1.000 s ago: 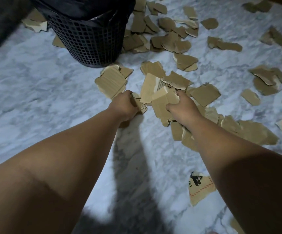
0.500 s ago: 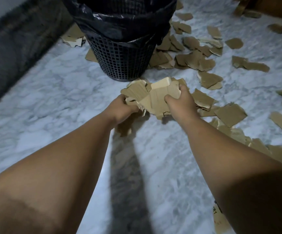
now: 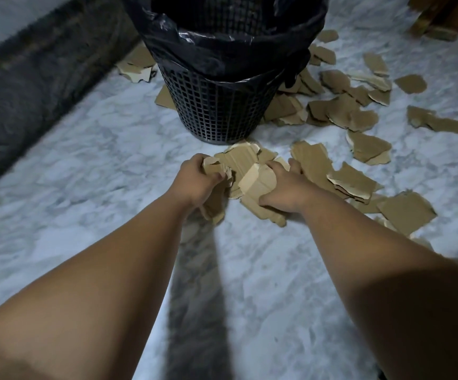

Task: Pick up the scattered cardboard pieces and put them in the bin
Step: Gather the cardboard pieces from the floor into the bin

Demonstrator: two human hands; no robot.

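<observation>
A bundle of torn brown cardboard pieces [image 3: 245, 168] is held between both hands, just in front of the bin's base. My left hand [image 3: 197, 182] grips its left side and my right hand [image 3: 285, 187] grips its right side, thumb over a folded pale piece. The bin [image 3: 216, 111] is a black mesh basket lined with a black plastic bag [image 3: 222, 48], standing straight ahead at the top centre. Many more loose cardboard pieces [image 3: 342, 113] lie scattered on the floor to the right of the bin and of my right arm.
The floor is white-grey marble [image 3: 85, 165]. A dark grey strip [image 3: 30, 78], like a rug or step, runs along the left. A few cardboard scraps [image 3: 137, 67] lie left of the bin. Something brown and wooden [image 3: 447, 12] stands at the top right.
Both hands gathered the cardboard pieces from the floor into one bundle and brought it towards the bin. The bin now looks larger and closer in the view.
</observation>
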